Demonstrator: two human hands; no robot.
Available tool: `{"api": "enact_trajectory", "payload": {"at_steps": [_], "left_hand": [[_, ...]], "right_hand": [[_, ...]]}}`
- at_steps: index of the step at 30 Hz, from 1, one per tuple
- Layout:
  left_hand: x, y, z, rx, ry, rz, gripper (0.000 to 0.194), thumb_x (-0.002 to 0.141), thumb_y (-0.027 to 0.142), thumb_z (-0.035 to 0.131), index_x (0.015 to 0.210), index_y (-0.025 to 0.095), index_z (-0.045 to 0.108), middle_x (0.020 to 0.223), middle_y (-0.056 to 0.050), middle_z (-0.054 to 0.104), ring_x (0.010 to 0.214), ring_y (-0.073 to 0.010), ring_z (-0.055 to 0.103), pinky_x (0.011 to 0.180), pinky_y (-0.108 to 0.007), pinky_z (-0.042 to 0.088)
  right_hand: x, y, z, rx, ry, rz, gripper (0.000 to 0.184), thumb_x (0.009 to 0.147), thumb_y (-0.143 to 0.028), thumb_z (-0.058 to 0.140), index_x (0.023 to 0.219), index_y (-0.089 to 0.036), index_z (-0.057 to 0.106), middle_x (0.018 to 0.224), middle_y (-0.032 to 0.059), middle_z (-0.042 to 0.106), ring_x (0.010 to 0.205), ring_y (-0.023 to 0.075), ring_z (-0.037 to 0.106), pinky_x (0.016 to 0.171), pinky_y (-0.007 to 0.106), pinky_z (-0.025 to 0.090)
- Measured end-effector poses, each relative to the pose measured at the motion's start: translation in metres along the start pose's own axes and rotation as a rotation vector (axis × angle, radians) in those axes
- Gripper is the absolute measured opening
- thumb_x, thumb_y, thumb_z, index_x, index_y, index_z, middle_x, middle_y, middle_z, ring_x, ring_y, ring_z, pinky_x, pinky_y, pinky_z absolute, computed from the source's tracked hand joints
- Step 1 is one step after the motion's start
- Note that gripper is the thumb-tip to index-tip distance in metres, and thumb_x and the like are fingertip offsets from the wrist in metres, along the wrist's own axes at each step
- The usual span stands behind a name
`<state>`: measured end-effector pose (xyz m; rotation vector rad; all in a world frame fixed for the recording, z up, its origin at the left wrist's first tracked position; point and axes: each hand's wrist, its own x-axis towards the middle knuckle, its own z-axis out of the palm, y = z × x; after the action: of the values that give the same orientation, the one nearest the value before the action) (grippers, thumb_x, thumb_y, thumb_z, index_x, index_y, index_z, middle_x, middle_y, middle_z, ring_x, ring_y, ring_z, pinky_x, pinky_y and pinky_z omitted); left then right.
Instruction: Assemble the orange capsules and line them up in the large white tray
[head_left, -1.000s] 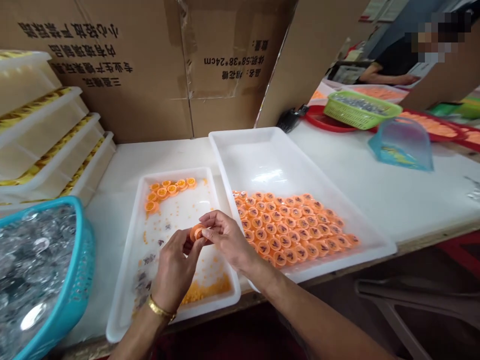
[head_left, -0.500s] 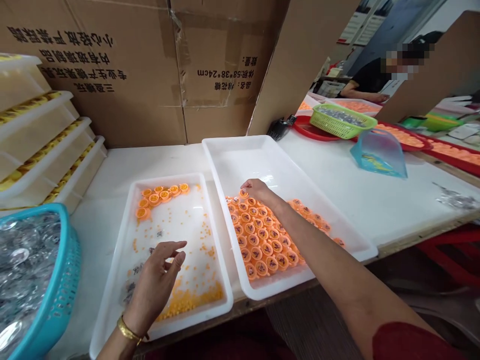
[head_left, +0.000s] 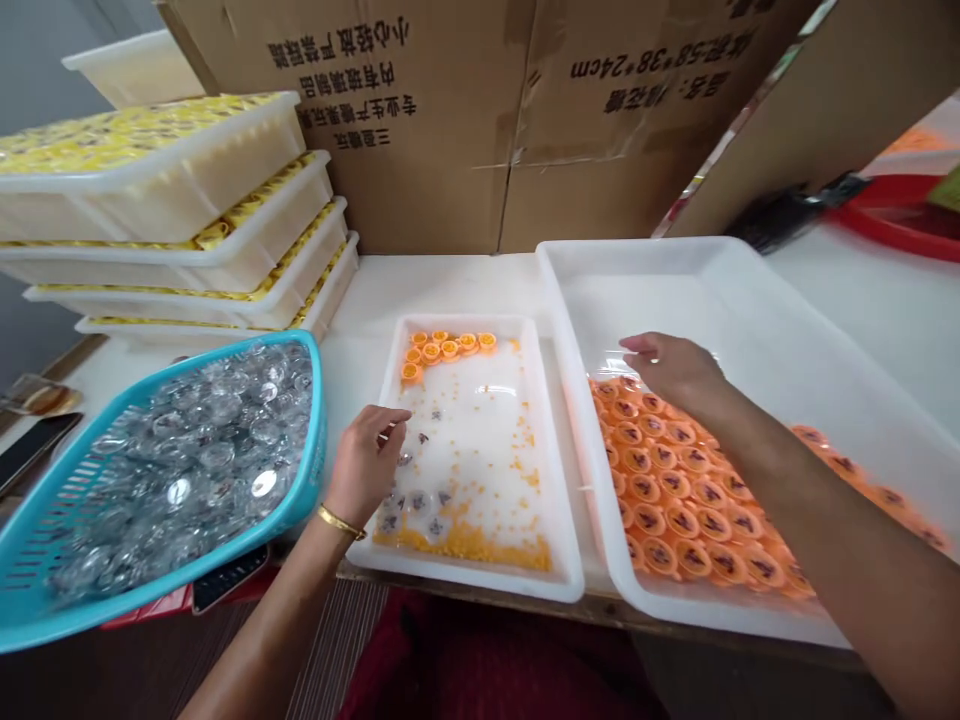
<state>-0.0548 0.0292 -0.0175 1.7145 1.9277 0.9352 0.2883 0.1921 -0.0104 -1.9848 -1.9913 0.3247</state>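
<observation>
My left hand reaches into the small white tray, fingers curled toward small clear pieces with dark marks on its floor. Nothing shows in its grip. Orange cups sit in the tray's far corner and yellow beads lie along its near edge. My right hand hovers over the big white tray, palm down, fingers loosely bent, at the far edge of the rows of filled orange cups.
A teal basket full of clear plastic lids stands at the left. Stacked white trays of yellow items rise behind it. Cardboard boxes wall the back. A phone lies at far left, a red tray at far right.
The view swung left. My right hand set an orange cup into the big tray and now hovers there. My left hand moved forward and down to the small tray's floor.
</observation>
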Motion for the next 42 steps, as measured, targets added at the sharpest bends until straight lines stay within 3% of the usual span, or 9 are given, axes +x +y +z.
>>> {"api": "enact_trajectory", "payload": {"at_steps": [3, 6, 9, 15, 21, 25, 30, 36, 42], "left_hand": [[0.002, -0.003, 0.005, 0.311, -0.121, 0.094, 0.021, 0.086, 0.014, 0.046, 0.092, 0.016, 0.066, 0.093, -0.007, 0.062, 0.077, -0.0161, 0.061, 0.076, -0.032, 0.051], [0.006, 0.001, 0.021, 0.562, -0.278, 0.102, 0.020, 0.086, 0.014, 0.046, 0.096, 0.014, 0.064, 0.100, -0.011, 0.060, 0.092, -0.0216, 0.060, 0.082, -0.034, 0.048], [0.008, 0.005, 0.033, 0.670, -0.352, 0.087, 0.019, 0.085, 0.019, 0.051, 0.101, 0.013, 0.061, 0.104, -0.013, 0.058, 0.100, -0.0242, 0.057, 0.085, -0.035, 0.047], [0.012, 0.007, 0.032, 0.651, -0.352, 0.051, 0.018, 0.088, 0.023, 0.048, 0.095, 0.015, 0.062, 0.101, -0.012, 0.058, 0.098, -0.0239, 0.057, 0.083, -0.035, 0.046], [0.032, 0.011, 0.042, 0.634, -0.377, 0.192, 0.029, 0.083, 0.009, 0.049, 0.110, 0.019, 0.057, 0.112, -0.011, 0.055, 0.109, -0.0246, 0.050, 0.084, -0.035, 0.046], [0.032, 0.006, 0.049, 0.651, -0.397, 0.225, 0.026, 0.084, 0.004, 0.040, 0.093, 0.016, 0.062, 0.100, -0.012, 0.057, 0.099, -0.0246, 0.052, 0.080, -0.036, 0.046], [0.032, 0.001, 0.052, 0.708, -0.395, 0.206, 0.026, 0.082, 0.005, 0.043, 0.096, 0.015, 0.061, 0.100, -0.014, 0.057, 0.097, -0.0252, 0.052, 0.082, -0.038, 0.045], [0.033, 0.001, 0.053, 0.713, -0.395, 0.188, 0.024, 0.085, 0.008, 0.040, 0.095, 0.014, 0.061, 0.098, -0.013, 0.059, 0.097, -0.0240, 0.055, 0.083, -0.035, 0.045], [0.029, -0.004, 0.046, 0.683, -0.399, 0.146, 0.025, 0.086, 0.009, 0.039, 0.094, 0.015, 0.062, 0.098, -0.011, 0.060, 0.090, -0.0224, 0.060, 0.080, -0.033, 0.046]], "right_hand": [[-0.022, -0.057, -0.005, 0.180, 0.012, -0.120, 0.029, 0.084, -0.021, 0.053, 0.111, -0.019, 0.064, 0.105, 0.0069, 0.069, 0.095, 0.0192, 0.063, 0.087, 0.034, 0.046], [-0.045, -0.114, 0.009, 0.261, -0.240, -0.361, 0.022, 0.086, -0.021, 0.052, 0.103, -0.022, 0.066, 0.107, 0.0036, 0.069, 0.093, 0.0168, 0.064, 0.084, 0.028, 0.046], [-0.052, -0.143, 0.034, 0.157, -0.348, -0.386, 0.022, 0.086, -0.020, 0.050, 0.101, -0.021, 0.066, 0.107, 0.0038, 0.069, 0.097, 0.0182, 0.063, 0.082, 0.027, 0.045], [-0.021, -0.142, 0.054, -0.040, -0.287, -0.218, 0.026, 0.086, -0.017, 0.048, 0.107, -0.017, 0.064, 0.108, 0.0100, 0.068, 0.098, 0.0220, 0.062, 0.078, 0.029, 0.044], [0.016, -0.138, 0.060, -0.092, -0.197, -0.163, 0.035, 0.088, -0.018, 0.047, 0.121, -0.014, 0.056, 0.124, 0.0133, 0.058, 0.110, 0.0225, 0.057, 0.087, 0.028, 0.042], [0.032, -0.140, 0.070, -0.117, -0.233, -0.168, 0.035, 0.084, -0.014, 0.053, 0.119, -0.013, 0.057, 0.119, 0.0143, 0.060, 0.109, 0.0225, 0.058, 0.084, 0.027, 0.043], [0.038, -0.149, 0.086, -0.147, -0.261, -0.202, 0.035, 0.082, -0.011, 0.054, 0.117, -0.015, 0.056, 0.119, 0.0144, 0.060, 0.105, 0.0229, 0.059, 0.080, 0.028, 0.044], [0.018, -0.151, 0.080, -0.207, -0.295, -0.211, 0.028, 0.082, -0.013, 0.056, 0.110, -0.011, 0.057, 0.105, 0.0175, 0.064, 0.097, 0.0247, 0.062, 0.074, 0.029, 0.043], [-0.058, -0.145, 0.068, -0.203, -0.415, -0.339, 0.029, 0.078, -0.035, 0.066, 0.097, -0.013, 0.061, 0.095, 0.0131, 0.067, 0.088, 0.0249, 0.064, 0.070, 0.029, 0.044]]}}
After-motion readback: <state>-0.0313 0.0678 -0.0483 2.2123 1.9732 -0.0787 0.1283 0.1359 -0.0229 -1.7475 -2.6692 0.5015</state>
